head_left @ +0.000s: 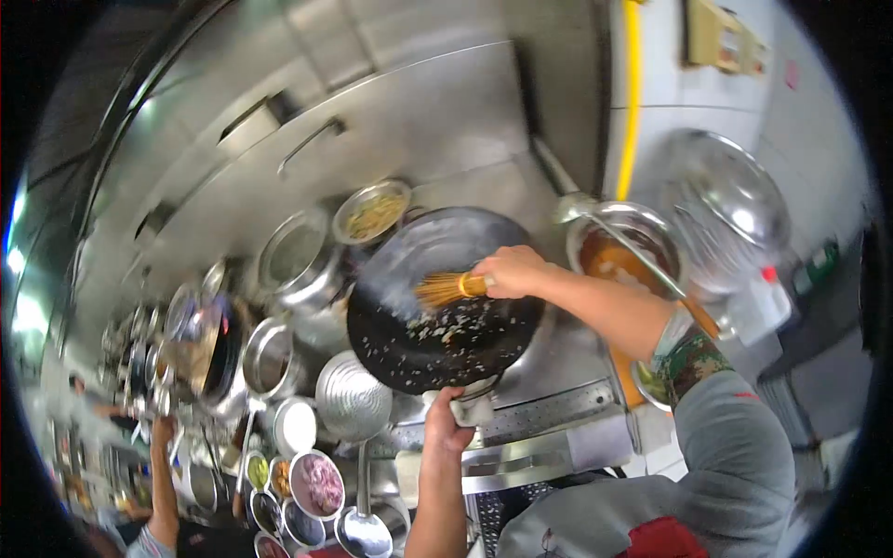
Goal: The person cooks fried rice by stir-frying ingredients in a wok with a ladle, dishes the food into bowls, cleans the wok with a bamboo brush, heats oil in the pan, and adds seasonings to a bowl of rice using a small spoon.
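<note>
A large black wok [391, 279] sits tilted on the stove, with small white and pale scraps scattered over its lower half and some haze above it. My right hand [514, 272] is closed around the bound end of a bamboo wok brush [446, 289], whose bristles are down inside the wok. At the wok's near rim, my left hand [446, 423] grips the handle through a folded white cloth [473, 409]. The handle itself is mostly hidden by the cloth and fingers.
Left of the wok lies a perforated strainer [353, 395], near a ladle [364, 530] and a bowl of chopped pink-purple food [317, 484]. A long-handled ladle [642, 256] rests across a pot of orange-brown liquid [595, 256]. Another person's arm [165, 488] reaches in at far left.
</note>
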Available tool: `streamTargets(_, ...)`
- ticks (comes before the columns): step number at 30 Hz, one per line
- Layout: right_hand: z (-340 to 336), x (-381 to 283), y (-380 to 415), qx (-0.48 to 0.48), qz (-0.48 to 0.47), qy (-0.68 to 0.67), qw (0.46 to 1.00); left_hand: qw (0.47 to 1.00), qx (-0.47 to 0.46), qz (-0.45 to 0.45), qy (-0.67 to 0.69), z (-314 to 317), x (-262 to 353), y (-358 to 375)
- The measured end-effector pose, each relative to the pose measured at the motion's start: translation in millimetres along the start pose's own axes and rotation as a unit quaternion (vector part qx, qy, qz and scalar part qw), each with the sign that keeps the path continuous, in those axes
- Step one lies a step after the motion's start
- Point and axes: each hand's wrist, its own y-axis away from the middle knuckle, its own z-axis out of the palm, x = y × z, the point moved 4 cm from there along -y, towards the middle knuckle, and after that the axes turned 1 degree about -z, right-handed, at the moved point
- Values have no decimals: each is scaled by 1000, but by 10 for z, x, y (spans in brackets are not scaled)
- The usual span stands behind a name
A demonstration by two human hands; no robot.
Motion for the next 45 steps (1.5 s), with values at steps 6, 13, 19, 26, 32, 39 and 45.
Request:
streamTargets(6, -1054, -188, 2057, 184, 86, -84, 976, 988, 80, 80, -109, 78, -621, 906)
streamTargets(13, -983, -869, 4353, 411, 200, -146, 877, 924, 60, 182, -332, -108, -969, 2241)
streamTargets(19, -364, -1511, 5322, 546, 293, -77, 781, 834, -75, 203, -508, 273, -1574, 2976)
streamTargets(26, 313, -2103, 7720, 362, 485, -82, 792, 781, -334, 10, -528, 1144, -3370, 2839)
streamTargets(32, 492, -2234, 8937, 438, 645, -65, 623, 723, -414, -133, -537, 1590, -4878, 2809)
streamTargets(39, -6, -2165, 8952, 353, 819, -29, 452, 669, -455, -254, -530, 2352, -5043, 2302)
streamTargets(45, 310, -2117, 8387, 364, 811, -96, 448, 625, -439, -313, -564, 2356, -5118, 2058)
